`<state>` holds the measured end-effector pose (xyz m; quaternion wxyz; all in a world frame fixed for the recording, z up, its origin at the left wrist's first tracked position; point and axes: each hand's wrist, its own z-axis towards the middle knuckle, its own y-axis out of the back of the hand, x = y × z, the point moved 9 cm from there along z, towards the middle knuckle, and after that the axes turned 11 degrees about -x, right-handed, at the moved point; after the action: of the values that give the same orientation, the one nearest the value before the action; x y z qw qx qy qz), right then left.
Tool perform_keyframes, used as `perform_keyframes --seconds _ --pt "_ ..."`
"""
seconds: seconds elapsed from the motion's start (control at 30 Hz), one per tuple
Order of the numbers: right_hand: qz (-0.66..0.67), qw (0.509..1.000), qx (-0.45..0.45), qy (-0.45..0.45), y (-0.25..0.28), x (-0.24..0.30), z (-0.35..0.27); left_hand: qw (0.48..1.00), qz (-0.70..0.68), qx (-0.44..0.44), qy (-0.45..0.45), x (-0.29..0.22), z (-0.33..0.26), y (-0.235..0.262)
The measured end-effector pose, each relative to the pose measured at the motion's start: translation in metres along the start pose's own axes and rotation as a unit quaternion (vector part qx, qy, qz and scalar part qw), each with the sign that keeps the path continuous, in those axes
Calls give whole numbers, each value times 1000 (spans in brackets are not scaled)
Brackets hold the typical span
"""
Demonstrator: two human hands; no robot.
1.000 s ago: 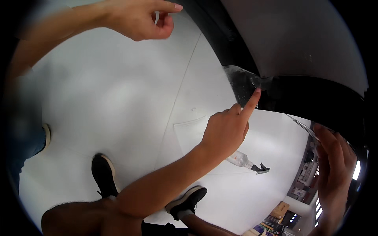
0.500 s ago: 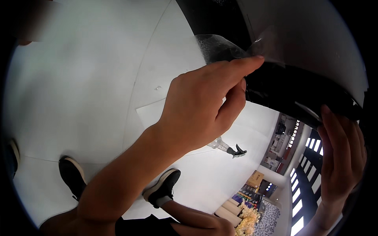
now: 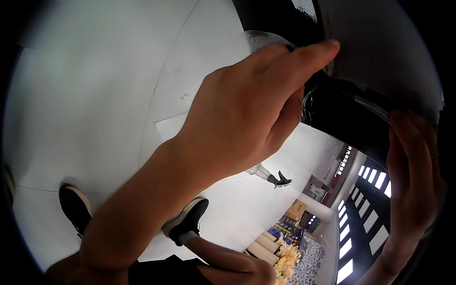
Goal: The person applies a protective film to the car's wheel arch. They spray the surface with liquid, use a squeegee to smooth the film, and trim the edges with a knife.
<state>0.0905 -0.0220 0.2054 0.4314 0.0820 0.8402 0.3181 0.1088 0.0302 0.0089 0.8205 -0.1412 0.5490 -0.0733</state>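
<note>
Left hand (image 3: 247, 118) raised close to the camera, fingers curled, index fingertip pressed to a dark curved object (image 3: 351, 109) at upper right — whether gripping, cannot tell. Right hand (image 3: 413, 175) open, flat against that object's lower right edge. Below — white floor (image 3: 85, 104), two black shoes (image 3: 183, 221).

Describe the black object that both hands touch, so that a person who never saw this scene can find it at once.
Start from the white floor and look to the upper right. There a large black object with a pale grey top stands between the left hand and the right hand. Unlike the black shoes below, it is big, glossy and edged with clear plastic.
</note>
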Motion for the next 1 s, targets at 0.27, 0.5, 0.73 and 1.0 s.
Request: perform_keyframes --seconds 0.27,0.5,0.73,1.0 --pt "-29 1000 -1 -4 13 4 12 1000 5 -11 -24 -5 2 0" --pt "-56 998 -4 6 2 8 9 999 27 15 -6 1 -4 -3" --pt "-95 995 5 33 13 7 13 1000 22 12 -1 -4 0 -1" --pt "-75 997 5 34 11 8 16 1000 18 17 3 0 -2 -2"
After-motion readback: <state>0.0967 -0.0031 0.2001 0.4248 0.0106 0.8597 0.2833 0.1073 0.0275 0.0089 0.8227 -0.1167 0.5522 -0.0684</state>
